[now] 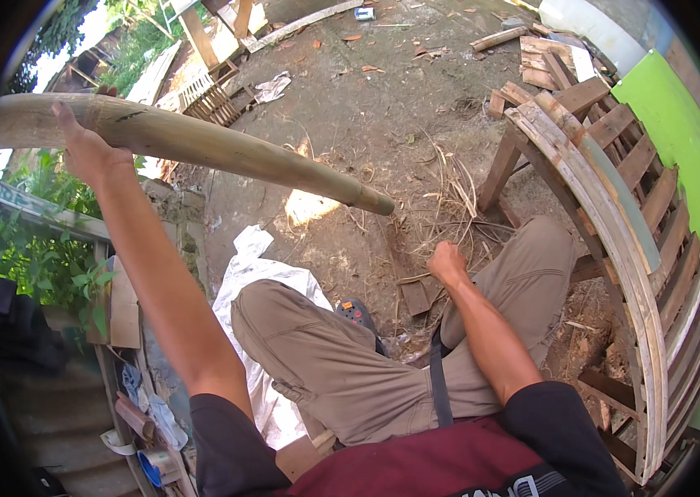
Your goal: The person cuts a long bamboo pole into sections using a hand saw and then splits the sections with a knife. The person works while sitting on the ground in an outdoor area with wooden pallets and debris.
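Note:
A thick, pale brown bamboo pole [238, 151] slants across the upper left, its cut end over the dirt ground in the middle. My left hand [91, 147] is wrapped round the thick part of the pole, with my left arm stretched out and raised. Beside my bent right knee, my right hand [448, 262] is closed in a fist. Whatever is in it, if anything, is hidden. Both legs are bent in brown trousers [308, 356], and a black strap [439, 381] lies between them.
A slatted wooden frame [627, 282] curves along my right. Wood scraps [545, 62] lie beyond it, and dry plant strips [453, 186] litter the ground ahead. White sheeting [271, 269] is by my left leg. Green plants [43, 224] grow on the left.

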Action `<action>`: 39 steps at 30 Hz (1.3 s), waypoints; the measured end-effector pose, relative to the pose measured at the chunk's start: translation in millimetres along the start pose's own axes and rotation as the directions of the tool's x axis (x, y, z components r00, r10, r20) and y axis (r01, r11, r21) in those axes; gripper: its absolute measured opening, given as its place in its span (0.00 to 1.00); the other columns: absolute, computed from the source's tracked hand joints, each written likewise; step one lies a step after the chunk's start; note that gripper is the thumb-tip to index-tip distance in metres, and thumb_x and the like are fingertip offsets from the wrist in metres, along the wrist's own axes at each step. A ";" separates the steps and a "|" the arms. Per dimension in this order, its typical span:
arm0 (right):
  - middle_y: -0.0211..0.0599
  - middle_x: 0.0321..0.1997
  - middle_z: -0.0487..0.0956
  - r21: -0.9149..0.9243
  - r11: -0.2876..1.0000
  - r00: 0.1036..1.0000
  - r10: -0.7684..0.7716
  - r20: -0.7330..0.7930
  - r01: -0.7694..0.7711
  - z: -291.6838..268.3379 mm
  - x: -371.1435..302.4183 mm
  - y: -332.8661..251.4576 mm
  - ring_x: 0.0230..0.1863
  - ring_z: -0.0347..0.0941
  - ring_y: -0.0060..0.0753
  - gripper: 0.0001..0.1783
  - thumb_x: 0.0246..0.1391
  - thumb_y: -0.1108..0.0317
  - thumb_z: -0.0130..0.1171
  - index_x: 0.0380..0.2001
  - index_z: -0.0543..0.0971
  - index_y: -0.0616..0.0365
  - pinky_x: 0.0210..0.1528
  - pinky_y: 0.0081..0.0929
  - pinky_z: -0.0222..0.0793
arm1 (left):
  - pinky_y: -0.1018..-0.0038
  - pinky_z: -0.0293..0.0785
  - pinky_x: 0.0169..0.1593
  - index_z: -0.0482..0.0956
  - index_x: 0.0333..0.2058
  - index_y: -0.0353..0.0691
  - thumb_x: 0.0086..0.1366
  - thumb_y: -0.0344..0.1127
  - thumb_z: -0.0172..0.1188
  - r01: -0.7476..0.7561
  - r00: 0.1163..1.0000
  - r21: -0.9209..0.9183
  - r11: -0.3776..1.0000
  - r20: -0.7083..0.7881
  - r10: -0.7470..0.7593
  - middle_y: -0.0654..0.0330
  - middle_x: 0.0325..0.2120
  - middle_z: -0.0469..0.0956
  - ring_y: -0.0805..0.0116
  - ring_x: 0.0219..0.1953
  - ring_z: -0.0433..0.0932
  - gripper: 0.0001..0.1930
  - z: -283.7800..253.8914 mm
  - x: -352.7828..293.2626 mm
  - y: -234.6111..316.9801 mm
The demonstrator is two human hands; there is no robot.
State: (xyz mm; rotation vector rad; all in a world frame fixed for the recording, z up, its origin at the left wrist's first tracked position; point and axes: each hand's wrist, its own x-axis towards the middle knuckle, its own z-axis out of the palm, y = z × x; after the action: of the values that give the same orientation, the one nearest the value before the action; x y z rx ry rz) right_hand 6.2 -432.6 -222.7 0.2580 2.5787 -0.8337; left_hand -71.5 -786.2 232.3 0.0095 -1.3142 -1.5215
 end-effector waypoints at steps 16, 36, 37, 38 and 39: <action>0.59 0.47 0.82 -0.350 0.937 0.933 0.128 0.336 -0.002 -40.0 -33.1 -14.2 0.52 0.80 0.54 0.17 0.48 0.69 0.60 0.41 0.85 0.66 0.52 0.43 0.77 | 0.60 0.84 0.38 0.57 0.58 0.21 0.72 0.49 0.58 -0.074 0.992 -0.014 0.997 -0.099 0.072 0.39 0.34 0.82 0.54 0.33 0.84 0.34 4.4 -32.5 8.7; 0.61 0.28 0.80 0.367 0.894 0.962 -0.203 -0.183 0.259 20.2 -25.8 -64.1 0.34 0.79 0.62 0.23 0.57 0.54 0.62 0.35 0.77 0.69 0.39 0.50 0.73 | 0.59 0.75 0.49 0.67 0.59 0.35 0.69 0.66 0.52 0.204 0.930 0.061 0.977 0.301 -0.213 0.50 0.46 0.72 0.60 0.44 0.74 0.37 27.0 -78.0 -40.4; 0.61 0.28 0.80 0.356 0.892 0.957 -0.230 -0.176 0.280 27.4 -23.6 -71.4 0.33 0.79 0.63 0.22 0.57 0.55 0.62 0.36 0.77 0.69 0.38 0.50 0.73 | 0.59 0.75 0.49 0.67 0.58 0.35 0.69 0.66 0.52 0.211 0.946 0.050 0.976 0.241 -0.217 0.50 0.45 0.72 0.60 0.43 0.74 0.37 24.3 -86.8 -51.3; 0.63 0.30 0.80 0.371 0.879 0.953 -0.259 -0.160 0.301 28.0 -27.2 -83.2 0.36 0.79 0.65 0.22 0.57 0.56 0.62 0.37 0.76 0.69 0.41 0.50 0.73 | 0.59 0.75 0.49 0.67 0.58 0.35 0.69 0.66 0.51 0.227 0.956 0.041 0.973 0.181 -0.231 0.51 0.45 0.72 0.60 0.42 0.74 0.37 19.4 -99.4 -65.2; 0.65 0.32 0.80 0.386 0.865 0.947 -0.287 -0.145 0.321 27.6 -31.1 -94.2 0.38 0.79 0.67 0.22 0.56 0.56 0.62 0.38 0.76 0.69 0.43 0.51 0.73 | 0.59 0.76 0.49 0.67 0.58 0.35 0.69 0.66 0.51 0.242 0.962 0.031 0.970 0.121 -0.244 0.51 0.44 0.72 0.61 0.40 0.74 0.37 14.1 -108.2 -78.2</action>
State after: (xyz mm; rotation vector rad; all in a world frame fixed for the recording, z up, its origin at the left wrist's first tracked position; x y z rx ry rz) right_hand 15.3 -526.2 -180.5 -0.0035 2.5329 -1.5101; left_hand -87.1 -716.1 118.9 0.0910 -1.4666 -1.7420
